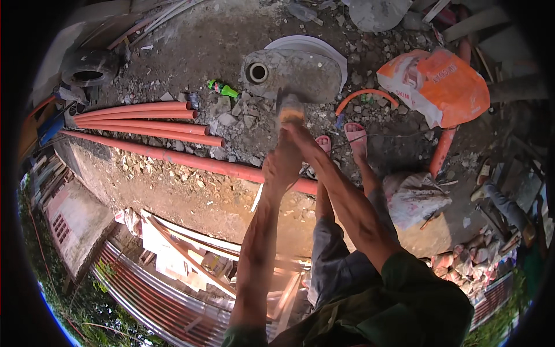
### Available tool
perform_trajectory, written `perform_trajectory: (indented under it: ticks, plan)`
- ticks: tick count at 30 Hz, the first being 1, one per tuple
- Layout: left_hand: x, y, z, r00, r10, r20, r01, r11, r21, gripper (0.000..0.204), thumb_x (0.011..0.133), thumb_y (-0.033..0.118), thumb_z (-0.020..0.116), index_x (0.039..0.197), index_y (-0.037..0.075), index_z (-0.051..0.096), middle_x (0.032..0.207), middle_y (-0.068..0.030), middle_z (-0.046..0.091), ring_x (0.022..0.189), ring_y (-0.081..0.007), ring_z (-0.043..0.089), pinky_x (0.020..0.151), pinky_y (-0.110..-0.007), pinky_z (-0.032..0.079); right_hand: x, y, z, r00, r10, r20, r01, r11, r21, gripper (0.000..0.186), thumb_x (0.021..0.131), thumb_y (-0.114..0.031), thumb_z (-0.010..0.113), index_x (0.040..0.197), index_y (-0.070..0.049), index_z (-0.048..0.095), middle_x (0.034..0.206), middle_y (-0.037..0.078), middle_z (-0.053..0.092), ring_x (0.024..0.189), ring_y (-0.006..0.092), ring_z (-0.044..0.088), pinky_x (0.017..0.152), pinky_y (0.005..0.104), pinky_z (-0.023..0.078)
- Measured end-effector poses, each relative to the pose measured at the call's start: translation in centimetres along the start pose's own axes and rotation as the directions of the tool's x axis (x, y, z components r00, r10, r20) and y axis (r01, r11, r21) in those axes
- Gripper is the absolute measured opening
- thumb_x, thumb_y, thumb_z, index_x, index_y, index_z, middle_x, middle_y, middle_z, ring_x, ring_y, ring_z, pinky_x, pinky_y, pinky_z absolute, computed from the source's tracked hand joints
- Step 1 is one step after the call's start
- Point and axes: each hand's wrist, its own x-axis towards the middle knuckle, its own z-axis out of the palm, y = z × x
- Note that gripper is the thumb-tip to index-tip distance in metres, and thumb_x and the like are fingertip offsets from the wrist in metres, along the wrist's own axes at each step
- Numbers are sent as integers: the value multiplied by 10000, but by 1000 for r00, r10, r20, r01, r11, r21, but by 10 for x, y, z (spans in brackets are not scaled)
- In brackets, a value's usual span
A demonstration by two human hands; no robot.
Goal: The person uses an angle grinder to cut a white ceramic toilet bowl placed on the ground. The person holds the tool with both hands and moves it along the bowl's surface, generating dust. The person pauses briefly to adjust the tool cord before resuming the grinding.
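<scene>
Dim shaded ground (214, 52), harsh glare on pale boards (157, 246), motion-blurred tool (291, 111), strong fisheye bending, black corners

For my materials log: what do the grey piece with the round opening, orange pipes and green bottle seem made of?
Grey piece: perhaps concrete, dull and rough, from its mottled face; caked dirt may hide another material.
Orange pipes: likely rigid plastic, smooth and satin, from their even colour.
Green bottle: likely plastic, glossy, from its bright green sheen; glass isn't ruled out.
</scene>
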Motion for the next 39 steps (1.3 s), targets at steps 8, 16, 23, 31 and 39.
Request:
perform_trajectory:
  ticks: [8,16,23,31,39]
  plan:
    - [9,11,-15,987,-144,71,147,988,-44,827,823,328,719,1517,70,351,902,-287,695,898,-474,676,792,-545,537,-11,-18,12,998,-52,-21,51,997,-50,467,896,-444,637,1153,-54,632,992,45,638,897,161,606,790,314,467]
    - [20,14,-15,980,-178,91,184,981,-66,833,813,324,728,1514,63,362,972,-290,700,952,-463,678,838,-522,539,-10,-32,8,999,-41,-11,40,995,-94,507,897,-469,626,1177,-47,616,1067,75,625,965,185,587,847,331,455]
    - [24,16,-24,981,-186,54,188,981,-38,834,797,329,746,1504,76,383,964,-292,700,944,-467,677,828,-521,541,-5,-39,17,999,-34,0,34,999,-41,487,891,-461,643,1159,-57,605,1024,66,606,915,178,583,800,339,468]
    - [39,19,-27,980,-196,35,198,978,-59,818,794,285,730,1496,47,383,951,-291,699,938,-467,677,824,-520,541,0,-54,18,994,-97,44,99,994,-52,526,893,-470,633,1214,-56,582,1054,73,606,969,194,577,848,336,457]
    - [54,27,-29,981,-184,54,187,980,-64,820,796,279,733,1492,29,379,970,-280,701,958,-460,676,823,-503,542,10,-68,14,997,-68,-41,64,994,-85,552,875,-487,641,1217,-57,588,1072,77,603,985,194,569,866,335,440]
